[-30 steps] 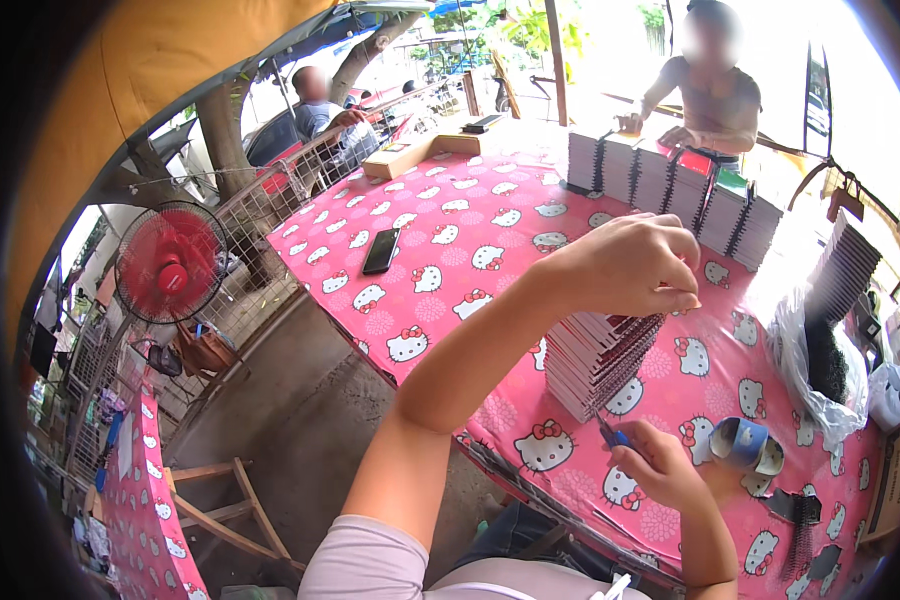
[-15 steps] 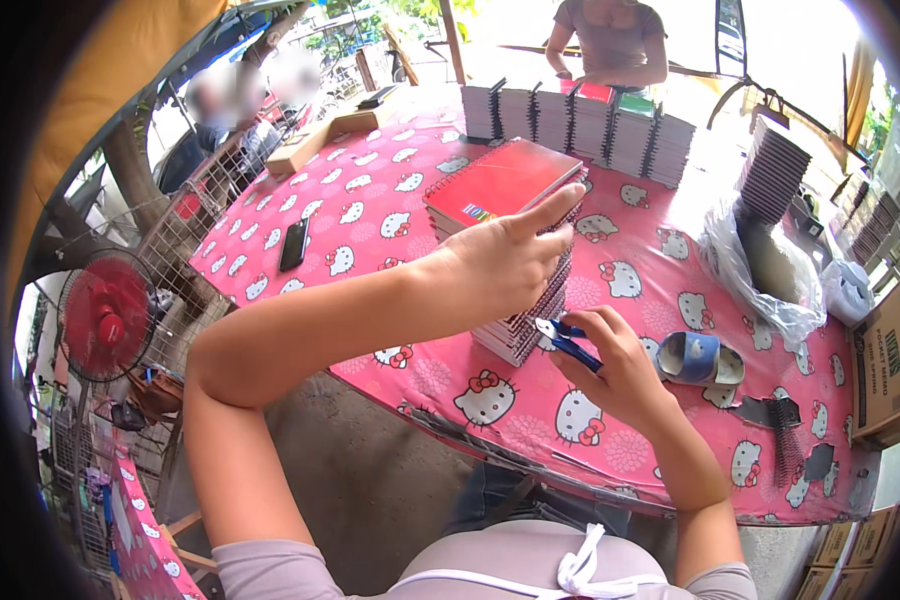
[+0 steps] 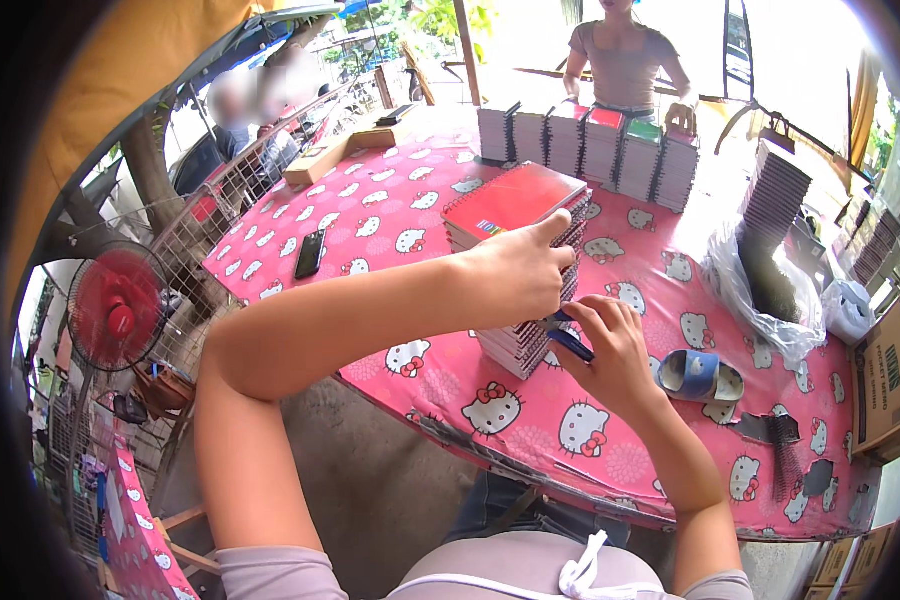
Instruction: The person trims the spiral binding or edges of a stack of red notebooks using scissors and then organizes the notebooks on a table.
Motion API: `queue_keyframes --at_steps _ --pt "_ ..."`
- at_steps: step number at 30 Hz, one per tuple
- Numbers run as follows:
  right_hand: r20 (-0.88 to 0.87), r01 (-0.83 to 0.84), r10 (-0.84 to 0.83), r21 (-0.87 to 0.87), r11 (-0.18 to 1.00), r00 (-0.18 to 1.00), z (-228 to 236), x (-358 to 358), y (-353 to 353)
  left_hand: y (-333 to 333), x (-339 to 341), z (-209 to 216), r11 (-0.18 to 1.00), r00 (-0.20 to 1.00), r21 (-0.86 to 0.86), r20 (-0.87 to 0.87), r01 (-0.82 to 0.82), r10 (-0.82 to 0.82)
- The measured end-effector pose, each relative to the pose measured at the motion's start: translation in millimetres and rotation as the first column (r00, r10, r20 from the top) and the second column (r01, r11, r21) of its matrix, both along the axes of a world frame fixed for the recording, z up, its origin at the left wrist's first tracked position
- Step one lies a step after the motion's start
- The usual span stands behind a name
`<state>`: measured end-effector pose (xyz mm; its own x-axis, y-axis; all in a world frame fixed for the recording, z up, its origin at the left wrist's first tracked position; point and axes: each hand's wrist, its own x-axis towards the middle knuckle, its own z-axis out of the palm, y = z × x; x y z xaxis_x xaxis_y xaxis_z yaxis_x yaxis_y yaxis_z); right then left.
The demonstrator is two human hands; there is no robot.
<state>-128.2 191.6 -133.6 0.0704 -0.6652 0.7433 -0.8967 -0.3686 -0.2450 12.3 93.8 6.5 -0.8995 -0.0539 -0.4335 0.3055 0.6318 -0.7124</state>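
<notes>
A tall stack of spiral notebooks with a red cover (image 3: pixel 520 197) on top stands on the table before me. My left hand (image 3: pixel 523 268) is closed on the stack's right side, its fingers against the spiral bindings and the index finger stretched along the edge. In my right hand (image 3: pixel 610 345) is a pair of blue-handled cutting pliers (image 3: pixel 573 346). Its jaws are at the wire bindings low on the stack's right side, just below my left hand. Whether they touch a wire, I cannot tell.
Stacked notebooks (image 3: pixel 582 148) stand in a row at the far side, where a person (image 3: pixel 625 65) rests a hand on the right end. A phone (image 3: pixel 309 254) lies left. To the right are a blue slipper (image 3: pixel 701 375), a plastic bag (image 3: pixel 805 325) and a carton (image 3: pixel 885 375).
The pliers have moved in from just beside the stack to its wire bindings. My left hand stays on the stack. Across the table, the person's hand has moved to the row's right end.
</notes>
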Motion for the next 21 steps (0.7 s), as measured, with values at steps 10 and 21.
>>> queue_keyframes --at_steps 10,21 --pt "0.897 -0.795 -0.275 0.436 0.422 0.346 18 -23 -14 3 -2 2 0.997 0.998 0.030 0.005 -0.064 0.064" --pt "0.213 -0.140 0.109 0.138 0.980 0.971 -1 -3 -3 3 -5 -3 0.999 0.999 -0.001 0.010 -0.050 0.050"
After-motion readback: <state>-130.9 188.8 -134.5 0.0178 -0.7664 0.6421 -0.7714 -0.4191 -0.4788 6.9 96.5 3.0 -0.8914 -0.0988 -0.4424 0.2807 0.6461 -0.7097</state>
